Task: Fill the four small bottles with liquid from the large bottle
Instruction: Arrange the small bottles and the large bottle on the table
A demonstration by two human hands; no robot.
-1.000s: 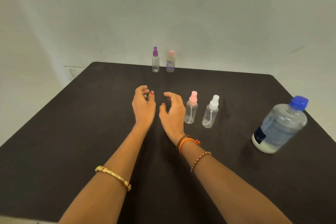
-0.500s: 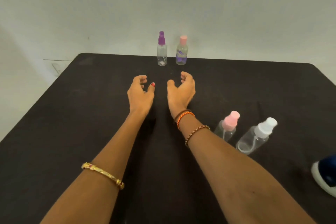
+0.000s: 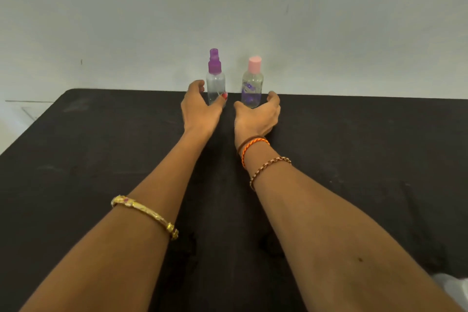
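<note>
Both hands have reached the far tabletop (image 3: 101, 149) edge: left hand (image 3: 200, 106) cupping the purple-capped clear bottle (image 3: 215, 83), right hand (image 3: 258, 115) half-open around the pink-capped one (image 3: 252, 86), neither lifted yet.

At frame centre, two small bottles of clear glossy plastic: the purple-capped bottle (image 3: 215, 86) and pink-capped bottle (image 3: 252, 90), both caps matt-looking plastic. The tabletop (image 3: 367, 149) is matt black, faintly rough cloth. Lower left, a shiny metal bangle (image 3: 145, 215).

Black table (image 3: 101, 159), pale grey wall (image 3: 329, 20)
</note>
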